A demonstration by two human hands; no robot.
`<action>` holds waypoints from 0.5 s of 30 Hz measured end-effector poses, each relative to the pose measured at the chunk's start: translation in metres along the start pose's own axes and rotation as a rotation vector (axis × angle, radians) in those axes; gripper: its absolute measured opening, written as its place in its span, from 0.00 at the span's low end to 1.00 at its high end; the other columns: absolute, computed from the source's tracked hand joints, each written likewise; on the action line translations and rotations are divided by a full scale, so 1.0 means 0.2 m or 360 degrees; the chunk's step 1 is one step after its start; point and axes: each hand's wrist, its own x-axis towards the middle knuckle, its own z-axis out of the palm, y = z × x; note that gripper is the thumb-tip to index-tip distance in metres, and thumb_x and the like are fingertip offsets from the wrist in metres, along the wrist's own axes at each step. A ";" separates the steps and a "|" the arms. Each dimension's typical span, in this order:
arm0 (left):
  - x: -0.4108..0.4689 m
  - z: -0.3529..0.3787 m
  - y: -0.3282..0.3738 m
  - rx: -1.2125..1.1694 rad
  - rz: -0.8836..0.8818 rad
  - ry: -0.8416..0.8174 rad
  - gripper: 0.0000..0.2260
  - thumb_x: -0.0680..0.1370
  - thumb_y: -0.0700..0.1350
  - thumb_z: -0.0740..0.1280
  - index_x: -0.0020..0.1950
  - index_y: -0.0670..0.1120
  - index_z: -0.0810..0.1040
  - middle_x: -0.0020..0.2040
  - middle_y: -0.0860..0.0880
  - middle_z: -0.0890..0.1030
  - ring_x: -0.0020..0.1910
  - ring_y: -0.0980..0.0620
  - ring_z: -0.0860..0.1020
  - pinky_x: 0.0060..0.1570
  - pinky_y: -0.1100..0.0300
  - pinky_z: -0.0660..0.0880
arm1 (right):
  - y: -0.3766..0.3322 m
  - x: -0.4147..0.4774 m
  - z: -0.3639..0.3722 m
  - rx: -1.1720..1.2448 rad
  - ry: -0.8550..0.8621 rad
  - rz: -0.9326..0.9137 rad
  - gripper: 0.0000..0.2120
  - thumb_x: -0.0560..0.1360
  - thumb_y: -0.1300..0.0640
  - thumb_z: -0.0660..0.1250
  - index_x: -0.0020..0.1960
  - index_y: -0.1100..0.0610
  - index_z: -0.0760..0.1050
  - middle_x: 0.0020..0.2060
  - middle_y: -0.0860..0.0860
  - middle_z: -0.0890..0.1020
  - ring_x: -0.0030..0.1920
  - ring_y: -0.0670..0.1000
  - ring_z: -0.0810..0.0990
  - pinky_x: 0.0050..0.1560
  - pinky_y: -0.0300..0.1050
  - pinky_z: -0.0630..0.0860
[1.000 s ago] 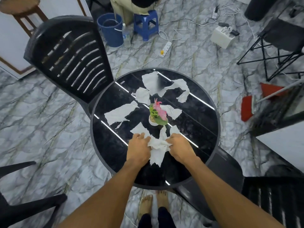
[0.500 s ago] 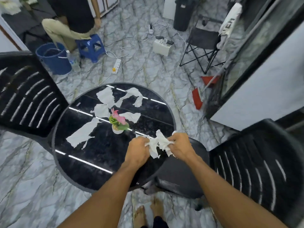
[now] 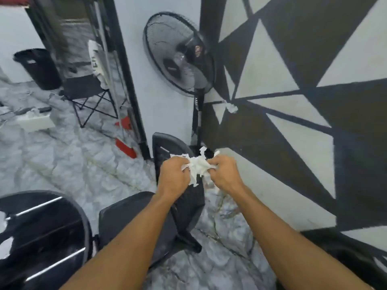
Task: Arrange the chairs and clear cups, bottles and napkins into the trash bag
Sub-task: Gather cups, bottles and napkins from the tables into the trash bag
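Wall: we see a white wall (image 3: 272, 65) painted with broad black triangles and bands, filling the right half of the view.
Floor: we stand on grey marble-pattern tiles (image 3: 69, 164) with pale veining.
Table: a round glossy black table (image 3: 48, 233) sits at the lower left, cut off by the frame; white paper scraps (image 3: 5, 243) lie on its left part.
Chair: a black plastic slatted chair (image 3: 184, 208) stands just beside the table, its back toward the wall and directly below our hands.
Fan: a black pedestal fan (image 3: 180, 57) stands against the wall behind the chair.
Folding chair: a black fabric folding chair on crossed legs (image 3: 88, 91) sits at the upper left, seen through a dark-framed glass panel.
Bin: a black plastic bin (image 3: 37, 68) is near the folding chair, well apart from us.
Left hand: our left hand (image 3: 173, 176) is closed tight on the left side of the napkin wad.
Right hand: our right hand (image 3: 226, 172) is closed tight on its right side.
Napkins: the crumpled white paper napkins (image 3: 198, 167) are held between both hands in the air, above the slatted chair's back and off the table.
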 end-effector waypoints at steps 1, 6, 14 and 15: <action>0.00 0.13 0.12 -0.0009 0.0066 -0.0056 0.07 0.72 0.31 0.68 0.44 0.38 0.84 0.44 0.43 0.85 0.45 0.47 0.80 0.51 0.59 0.74 | 0.14 -0.04 -0.12 0.0006 0.0066 0.0080 0.08 0.66 0.67 0.66 0.42 0.62 0.83 0.34 0.57 0.81 0.34 0.54 0.78 0.35 0.47 0.75; -0.10 0.75 0.59 -0.0037 0.0268 -0.0371 0.08 0.72 0.32 0.69 0.47 0.39 0.86 0.47 0.42 0.86 0.49 0.41 0.82 0.55 0.55 0.75 | 0.74 -0.32 -0.61 0.0007 0.0305 0.0312 0.10 0.65 0.67 0.68 0.42 0.59 0.85 0.33 0.50 0.78 0.33 0.45 0.74 0.37 0.34 0.69; -0.35 1.55 1.20 0.0021 0.0769 -0.0934 0.07 0.66 0.39 0.65 0.35 0.40 0.83 0.36 0.40 0.84 0.36 0.38 0.81 0.37 0.53 0.76 | 1.51 -0.77 -1.09 0.0004 0.0423 0.0958 0.14 0.65 0.58 0.65 0.48 0.56 0.84 0.38 0.46 0.75 0.40 0.48 0.75 0.43 0.33 0.68; -0.37 1.63 1.25 0.0007 0.0820 -0.0981 0.08 0.66 0.39 0.64 0.35 0.40 0.83 0.36 0.40 0.83 0.36 0.38 0.81 0.37 0.53 0.76 | 1.57 -0.82 -1.14 -0.0001 0.0447 0.1014 0.16 0.65 0.58 0.64 0.49 0.55 0.85 0.39 0.47 0.77 0.41 0.50 0.76 0.44 0.34 0.68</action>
